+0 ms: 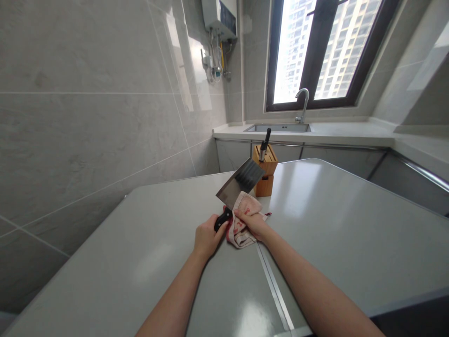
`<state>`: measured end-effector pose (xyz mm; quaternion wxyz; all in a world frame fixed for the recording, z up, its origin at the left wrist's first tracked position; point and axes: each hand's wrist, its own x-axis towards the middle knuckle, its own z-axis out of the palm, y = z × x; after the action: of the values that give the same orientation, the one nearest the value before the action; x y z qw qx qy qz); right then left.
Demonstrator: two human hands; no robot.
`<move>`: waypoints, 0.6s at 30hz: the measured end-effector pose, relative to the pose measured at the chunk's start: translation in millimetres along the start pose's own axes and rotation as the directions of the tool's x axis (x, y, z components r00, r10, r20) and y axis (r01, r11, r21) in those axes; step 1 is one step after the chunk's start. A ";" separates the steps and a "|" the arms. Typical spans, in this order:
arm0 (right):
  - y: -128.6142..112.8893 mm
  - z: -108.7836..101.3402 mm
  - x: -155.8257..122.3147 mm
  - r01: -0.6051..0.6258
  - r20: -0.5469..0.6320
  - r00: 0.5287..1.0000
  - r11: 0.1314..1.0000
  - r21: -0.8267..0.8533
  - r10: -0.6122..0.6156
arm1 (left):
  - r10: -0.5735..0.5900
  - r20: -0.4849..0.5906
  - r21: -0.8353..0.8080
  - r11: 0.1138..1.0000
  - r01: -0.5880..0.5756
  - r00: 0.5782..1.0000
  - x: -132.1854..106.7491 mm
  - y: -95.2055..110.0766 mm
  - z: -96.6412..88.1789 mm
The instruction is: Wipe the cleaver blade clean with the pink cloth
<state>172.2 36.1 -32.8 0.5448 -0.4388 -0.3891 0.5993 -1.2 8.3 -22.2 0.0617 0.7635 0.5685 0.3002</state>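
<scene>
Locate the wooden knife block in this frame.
In the head view, the light wooden knife block stands on the pale grey table, just beyond the steel cleaver blade, with the steel sink behind it.

Knife block stands just beyond the cleaver.

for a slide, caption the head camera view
Left hand grips a cleaver; right hand holds a red-marked cloth against it.

A seemingly bamboo knife block stands before the steel sink.
</scene>
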 end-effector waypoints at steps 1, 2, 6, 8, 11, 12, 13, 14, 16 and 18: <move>0.3 -0.1 0.2 0.004 -0.008 1.000 1.000 0.002 -0.004 | -0.005 -0.005 -0.005 1.000 0.005 1.000 0.2 0.0 0.1; 0.6 -0.1 0.4 0.006 -0.008 1.000 1.000 0.003 -0.006 | -0.009 -0.011 -0.012 1.000 0.009 1.000 0.5 -0.2 0.3; 2.1 -1.1 1.0 0.001 0.027 1.000 1.000 -0.004 -0.001 | -0.012 -0.016 -0.060 0.998 0.011 1.000 1.6 -1.1 0.4; 3.2 -2.1 1.3 0.012 0.020 1.000 1.000 -0.025 -0.012 | 0.000 0.000 -0.085 0.996 0.000 1.000 1.8 -1.2 -0.2; 3.9 -3.1 0.8 0.033 0.024 0.999 0.997 -0.068 -0.032 | 0.029 0.042 -0.091 0.996 -0.026 0.999 1.3 -0.5 -1.4; 3.8 -3.2 0.3 0.032 0.033 0.999 0.997 -0.071 -0.029 | 0.041 0.057 -0.086 0.996 -0.036 0.998 0.9 -0.3 -1.7; 3.6 -3.1 -0.2 0.021 0.041 0.999 0.997 -0.070 -0.018 | 0.055 0.072 -0.080 0.996 -0.049 0.996 0.6 -0.1 -1.8; 3.2 -2.9 -0.8 0.003 0.050 0.999 0.998 -0.065 0.001 | 0.070 0.085 -0.075 0.995 -0.064 0.994 0.3 -0.1 -1.8; 2.7 -2.3 -1.5 -0.033 0.061 0.997 0.998 -0.049 0.036 | 0.098 0.101 -0.075 0.993 -0.090 0.990 0.0 -0.3 -1.6; 2.6 -1.7 -1.7 -0.053 0.067 0.996 0.998 -0.037 0.056 | 0.111 0.109 -0.083 0.991 -0.102 0.988 0.2 -0.6 -1.5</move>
<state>173.0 34.1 -35.6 0.5069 -0.4381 -0.4058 0.6217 -2.5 8.3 -21.1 0.1072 0.8056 0.5106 0.2806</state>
